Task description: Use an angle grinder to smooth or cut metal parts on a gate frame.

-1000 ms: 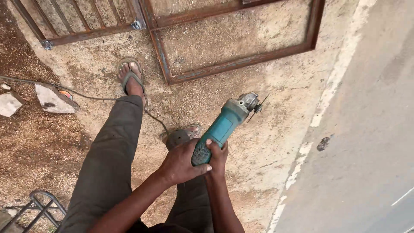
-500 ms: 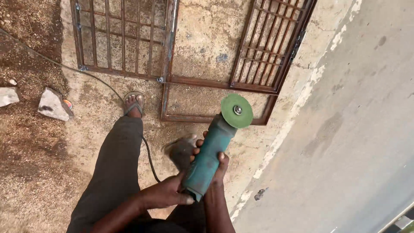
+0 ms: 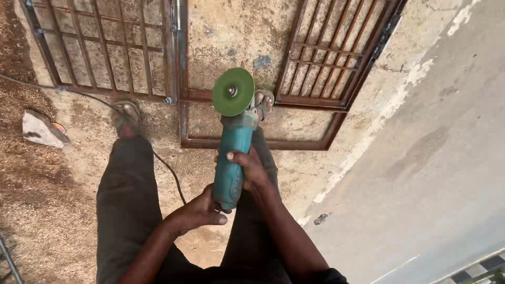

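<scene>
Raised since earlier, angle grinder (image 3: 233, 152) (green disc (image 3: 233, 91)); both hands' grip closed.

Sunlit concrete ground (image 3: 436, 158), sandy dirt (image 3: 37, 210)

Teal angle grinder (image 3: 234, 158), green disc up, held over rusty frame (image 3: 252, 142)

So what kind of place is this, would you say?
Probably an outdoor metalworking or welding yard. A rusty steel window grille lies flat on rough concrete ground, both hands, left hand and right hand, hold a teal angle grinder, and a power cable trails across the dirt.
</scene>
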